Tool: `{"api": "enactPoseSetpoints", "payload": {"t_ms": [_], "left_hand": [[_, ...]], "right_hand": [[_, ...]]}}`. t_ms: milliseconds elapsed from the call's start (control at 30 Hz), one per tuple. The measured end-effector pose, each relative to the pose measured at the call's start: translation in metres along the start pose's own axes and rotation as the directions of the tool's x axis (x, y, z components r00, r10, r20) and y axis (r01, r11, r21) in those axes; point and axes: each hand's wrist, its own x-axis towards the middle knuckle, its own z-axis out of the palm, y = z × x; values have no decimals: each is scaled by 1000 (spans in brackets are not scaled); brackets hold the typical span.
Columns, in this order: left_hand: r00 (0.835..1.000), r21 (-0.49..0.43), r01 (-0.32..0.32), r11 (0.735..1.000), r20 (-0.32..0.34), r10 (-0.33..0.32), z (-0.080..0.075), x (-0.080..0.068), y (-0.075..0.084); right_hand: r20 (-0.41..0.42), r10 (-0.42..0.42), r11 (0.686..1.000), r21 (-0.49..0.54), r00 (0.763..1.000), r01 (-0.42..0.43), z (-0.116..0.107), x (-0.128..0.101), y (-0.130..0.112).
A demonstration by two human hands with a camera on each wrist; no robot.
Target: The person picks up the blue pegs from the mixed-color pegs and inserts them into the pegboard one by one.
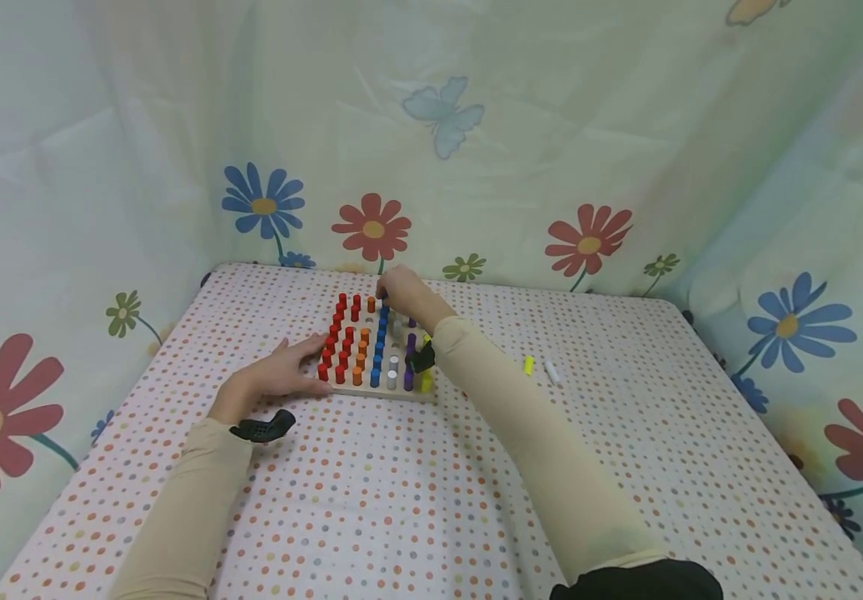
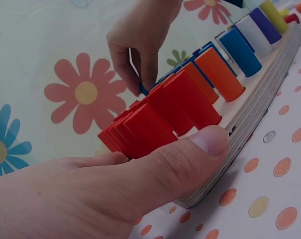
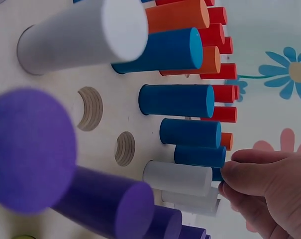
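A wooden pegboard (image 1: 375, 393) holds rows of coloured cylinder pegs. My left hand (image 1: 286, 369) rests against its near left corner, the thumb (image 2: 190, 154) extended along the front edge beside the red pegs (image 2: 192, 102). At the far end of the blue row, my right hand (image 1: 407, 296) pinches a blue peg (image 3: 217, 174) between thumb and fingertips. That peg is partly hidden by the fingers and by nearby white pegs (image 3: 177, 178). Orange pegs (image 1: 360, 361), purple pegs (image 3: 115, 204) and yellow pegs (image 1: 426, 383) stand in other rows.
A loose yellow peg (image 1: 528, 366) and a loose white peg (image 1: 552, 372) lie on the dotted tablecloth (image 1: 371, 500) right of the board. Bare holes (image 3: 125, 149) show between the white pegs. A flowered curtain (image 1: 506, 167) hangs behind the table.
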Motion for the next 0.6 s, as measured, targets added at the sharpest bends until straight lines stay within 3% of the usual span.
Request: {"api": "enactPoseSetpoints", "payload": {"t_ms": [400, 600], "left_hand": [[1000, 12, -11, 1000, 0, 11, -1, 0, -2], [1000, 21, -31, 999, -5, 31, 0, 0, -3]], "right_hand": [[28, 44, 998, 45, 999, -45, 0, -1, -2], [56, 58, 997, -49, 997, -55, 5, 3, -6]]}}
